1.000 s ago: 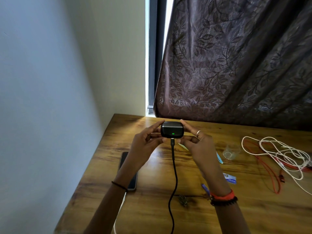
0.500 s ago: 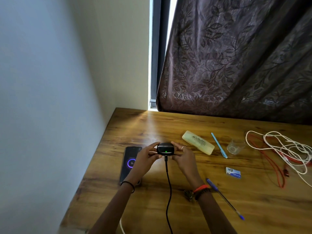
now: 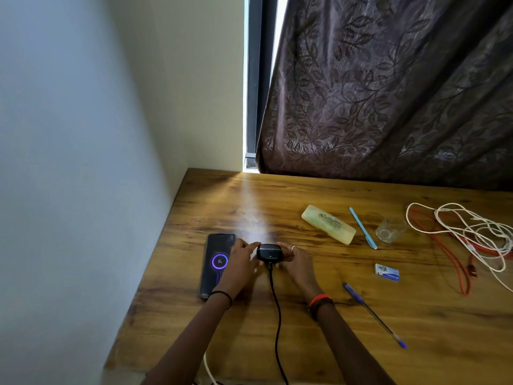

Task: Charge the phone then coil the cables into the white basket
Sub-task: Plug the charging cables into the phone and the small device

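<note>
Pinching a small black box by its sides, the left hand and the right hand hold it near the left edge of the surface. A black cable runs from it to the near edge. The phone lies lit beside the left hand; the white cable and the red cable lie tangled by the right edge.

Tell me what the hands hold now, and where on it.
The small black box-shaped device, black cable plugged into its front: left hand holds its left end, right hand its right end.
</note>
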{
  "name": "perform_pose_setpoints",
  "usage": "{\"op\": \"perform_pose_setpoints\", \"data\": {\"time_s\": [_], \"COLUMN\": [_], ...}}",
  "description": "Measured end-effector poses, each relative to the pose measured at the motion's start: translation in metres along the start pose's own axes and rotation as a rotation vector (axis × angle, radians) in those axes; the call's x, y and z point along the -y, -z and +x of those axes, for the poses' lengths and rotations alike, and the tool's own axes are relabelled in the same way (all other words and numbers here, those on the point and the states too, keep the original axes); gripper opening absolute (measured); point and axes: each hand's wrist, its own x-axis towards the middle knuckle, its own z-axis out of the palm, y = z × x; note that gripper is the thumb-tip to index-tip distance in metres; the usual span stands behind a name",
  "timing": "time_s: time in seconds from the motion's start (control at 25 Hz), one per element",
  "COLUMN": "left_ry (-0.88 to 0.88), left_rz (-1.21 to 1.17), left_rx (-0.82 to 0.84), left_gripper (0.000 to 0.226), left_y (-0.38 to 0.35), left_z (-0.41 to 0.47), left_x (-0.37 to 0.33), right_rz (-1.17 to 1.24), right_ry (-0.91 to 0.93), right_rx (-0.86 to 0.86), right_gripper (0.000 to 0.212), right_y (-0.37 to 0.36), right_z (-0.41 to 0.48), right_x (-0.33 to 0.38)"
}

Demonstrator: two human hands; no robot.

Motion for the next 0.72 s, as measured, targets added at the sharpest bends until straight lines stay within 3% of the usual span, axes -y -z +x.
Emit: {"op": "perform_pose_setpoints", "data": {"time_s": [0.48, 0.6, 0.72], "left_ry": [-0.040, -0.016, 0.001], "left_rz": [0.075, 0.072, -0.019], "left_rx": [0.026, 0.034, 0.001], "left_gripper": [0.041, 0.051, 0.045], "left_y": [0.002, 0.002, 0.004], "left_z": [0.001, 0.003, 0.002], "left_x": [0.002, 0.004, 0.004], "right_rz": [-0.111, -0.058, 0.009], "right_ry": [-0.009, -0.021, -0.082], "right_rx": [0.013, 0.007, -0.027], "right_gripper": [0.044, 0.051, 0.051], "right_y": [-0.006, 0.004, 0.026], "right_z": [0.011, 0.004, -0.006], "right_x": [-0.012, -0.013, -0.019]}}
